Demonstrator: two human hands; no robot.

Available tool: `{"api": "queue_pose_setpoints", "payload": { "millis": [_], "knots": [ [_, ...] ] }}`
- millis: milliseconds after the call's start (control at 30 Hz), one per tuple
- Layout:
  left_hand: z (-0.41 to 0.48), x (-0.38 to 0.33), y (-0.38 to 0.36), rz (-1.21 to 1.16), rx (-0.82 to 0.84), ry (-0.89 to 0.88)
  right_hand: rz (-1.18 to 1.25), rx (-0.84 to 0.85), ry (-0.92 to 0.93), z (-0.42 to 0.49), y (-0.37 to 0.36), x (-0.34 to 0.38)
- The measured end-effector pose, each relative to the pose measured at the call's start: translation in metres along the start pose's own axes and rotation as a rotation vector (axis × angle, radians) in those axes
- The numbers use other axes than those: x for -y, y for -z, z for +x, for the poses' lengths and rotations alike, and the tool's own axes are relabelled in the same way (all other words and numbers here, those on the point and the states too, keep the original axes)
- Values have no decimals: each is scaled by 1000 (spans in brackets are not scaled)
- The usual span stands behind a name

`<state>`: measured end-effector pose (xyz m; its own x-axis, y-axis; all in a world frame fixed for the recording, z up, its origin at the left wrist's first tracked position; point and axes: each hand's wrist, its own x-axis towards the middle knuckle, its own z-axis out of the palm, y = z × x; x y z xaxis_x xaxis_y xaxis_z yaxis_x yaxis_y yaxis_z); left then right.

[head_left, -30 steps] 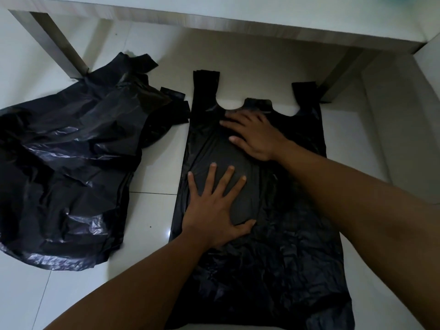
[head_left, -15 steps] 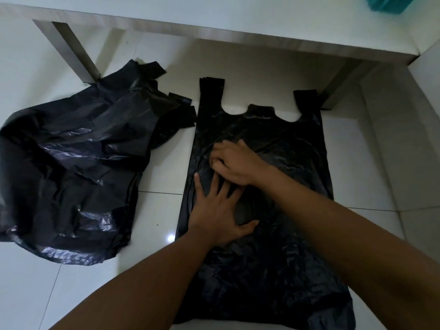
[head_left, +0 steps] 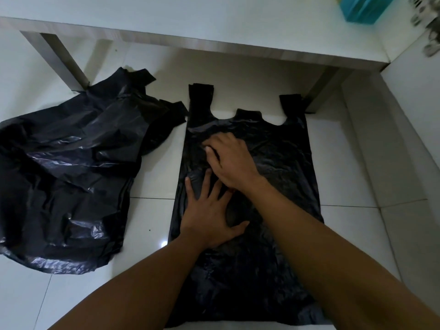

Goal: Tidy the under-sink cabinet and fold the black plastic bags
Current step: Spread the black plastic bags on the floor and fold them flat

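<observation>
Under both hands, head view (only view): flat black bag (head_left: 285, 151) lies spread on the white tiled floor (head_left: 152, 182), handles pointing away from the person.

Left hand (head_left: 209, 220) is palm down on the bag's middle, fingers spread and straight, gripping nothing. Right hand (head_left: 232, 160) sits just beyond it, overlapping the left fingertips. It is palm down, fingers a little bent, pressing the film with nothing visibly pinched.

Left handle (head_left: 201, 94) and right handle (head_left: 290, 102) lie beyond the right hand, apart from it. A crumpled bag pile (head_left: 71, 175) lies well left of the left hand, unfolded, one corner just beside the flat bag's top left edge.

Handling, judged:
- Thin film, very light and soft, with no stiffness.
- Glossy, so likely to slide on smooth tile and spring back from a fold.
- Trapped air probably needs pressing out first.
- Best hold is a long side edge or the handles, with one palm pinning the middle (a bare fingertip pinch may slip).

Surface and room:
- Glossy tile, grout lines running near the left wrist.
- White counter (head_left: 214, 32) overhangs beyond the hands on a slanted support (head_left: 64, 60).
- Teal box (head_left: 357, 8) on top, far right.
- Dim light.
</observation>
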<state>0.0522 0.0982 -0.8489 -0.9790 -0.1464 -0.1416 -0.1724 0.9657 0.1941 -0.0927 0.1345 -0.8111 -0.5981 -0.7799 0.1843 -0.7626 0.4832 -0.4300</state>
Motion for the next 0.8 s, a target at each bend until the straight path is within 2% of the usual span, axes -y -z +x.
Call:
{"api": "queue_pose_setpoints", "payload": {
  "millis": [100,167,267,400,467,533,633,800],
  "knots": [
    [0,1,-3,16,-31,2,-140,72,-271,-36,2,-33],
    [0,1,-5,21,-34,3,-190,98,-341,-55,11,-66],
    [0,2,-6,26,-31,5,-256,51,-408,-77,37,-132],
    [-1,2,-5,19,-32,7,-285,13,-723,-96,77,-194],
    [-2,2,-4,11,-38,8,-267,-123,-736,-102,81,-181],
    [-2,2,-3,13,-29,9,-210,-243,-674,-107,73,-137],
    [-3,0,-2,40,-4,15,-170,-261,-574,-131,41,-58],
    [-4,0,0,30,13,14,-200,-192,-629,-192,1,19]
  ]
}}
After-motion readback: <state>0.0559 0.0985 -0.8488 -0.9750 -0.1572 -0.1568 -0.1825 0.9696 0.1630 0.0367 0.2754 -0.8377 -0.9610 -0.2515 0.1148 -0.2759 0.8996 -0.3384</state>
